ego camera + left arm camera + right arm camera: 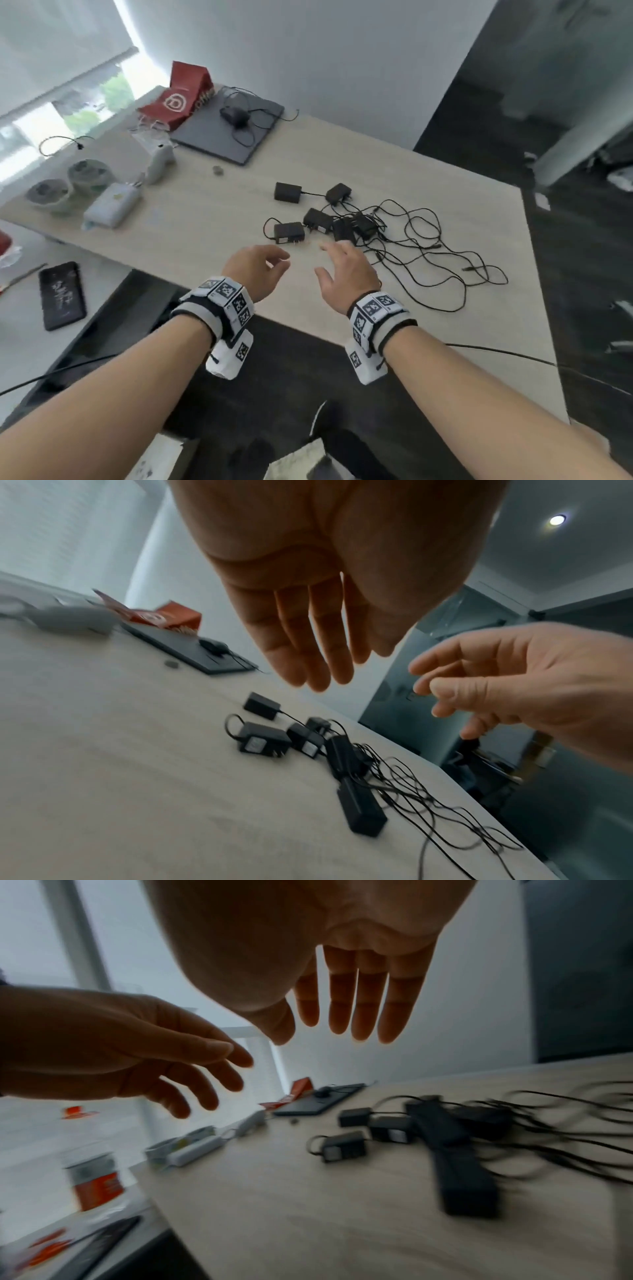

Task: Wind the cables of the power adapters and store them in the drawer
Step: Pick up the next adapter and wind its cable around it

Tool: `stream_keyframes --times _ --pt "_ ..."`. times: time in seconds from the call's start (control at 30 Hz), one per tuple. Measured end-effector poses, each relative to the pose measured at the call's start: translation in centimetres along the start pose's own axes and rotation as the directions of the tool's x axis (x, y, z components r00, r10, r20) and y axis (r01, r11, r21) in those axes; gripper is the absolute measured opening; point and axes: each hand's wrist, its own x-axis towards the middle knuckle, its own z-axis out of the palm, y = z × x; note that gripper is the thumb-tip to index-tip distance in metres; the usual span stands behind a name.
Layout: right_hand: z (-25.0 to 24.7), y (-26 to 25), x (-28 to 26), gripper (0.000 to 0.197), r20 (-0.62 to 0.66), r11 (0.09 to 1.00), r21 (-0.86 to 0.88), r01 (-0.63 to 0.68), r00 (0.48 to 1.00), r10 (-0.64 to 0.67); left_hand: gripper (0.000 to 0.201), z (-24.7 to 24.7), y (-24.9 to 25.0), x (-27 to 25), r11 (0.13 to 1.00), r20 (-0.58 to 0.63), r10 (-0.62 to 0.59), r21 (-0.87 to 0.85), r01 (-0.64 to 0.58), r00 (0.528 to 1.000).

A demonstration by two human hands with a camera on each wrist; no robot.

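Several black power adapters (318, 216) lie on the light wooden table (205, 219), their thin black cables (428, 253) tangled to the right. The nearest adapter (289, 233) lies plug-side toward me, just beyond my hands. My left hand (260, 267) hovers above the table with loosely curled fingers and holds nothing. My right hand (342, 263) hovers beside it, fingers spread and straight, above the near side of the pile. In the left wrist view the adapters (308, 745) lie below the fingers (308, 653). The right wrist view shows the adapters (411, 1137), blurred. No drawer is in view.
At the table's far end lie a dark laptop (229, 130) with one more adapter (234, 114) on it, and a red paper bag (181, 96). Two bowls (68, 185), a white box (111, 205) and a white controller (159, 162) stand left. A phone (61, 294) lies on a lower surface.
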Motion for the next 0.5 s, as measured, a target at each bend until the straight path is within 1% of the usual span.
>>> stream_keyframes --times 0.1,0.2,0.27,0.33,0.4,0.5 --pt "-0.4 5.1 -1.3 0.044 -0.003 0.982 -0.036 -0.184 0.983 0.184 0.02 3.0 2.1 1.0 0.999 0.036 0.053 -0.014 -0.052 0.998" --pt "-0.3 9.0 -1.9 0.044 0.033 0.95 -0.049 -0.309 0.95 0.311 0.026 5.8 3.3 2.2 0.995 0.108 0.064 0.063 -0.071 0.992" --pt "0.0 10.9 -1.6 0.044 0.056 0.943 -0.05 -0.328 0.942 0.331 0.036 7.4 3.7 3.4 0.988 0.189 0.043 0.141 -0.07 0.981" --pt "0.4 12.1 -0.8 0.044 0.071 0.947 -0.042 -0.319 0.944 0.321 0.046 8.5 3.9 4.5 0.981 0.226 -0.001 0.189 -0.043 0.974" --pt "0.8 13.2 0.5 0.042 0.087 0.952 -0.019 -0.305 0.948 0.305 0.051 9.2 4.2 5.9 0.977 0.2 -0.038 0.212 -0.006 0.979" --pt "1.5 14.2 2.1 0.04 0.152 0.964 0.0 -0.264 0.953 0.261 0.051 9.8 4.7 7.9 0.971 0.132 -0.059 0.238 0.026 0.989"
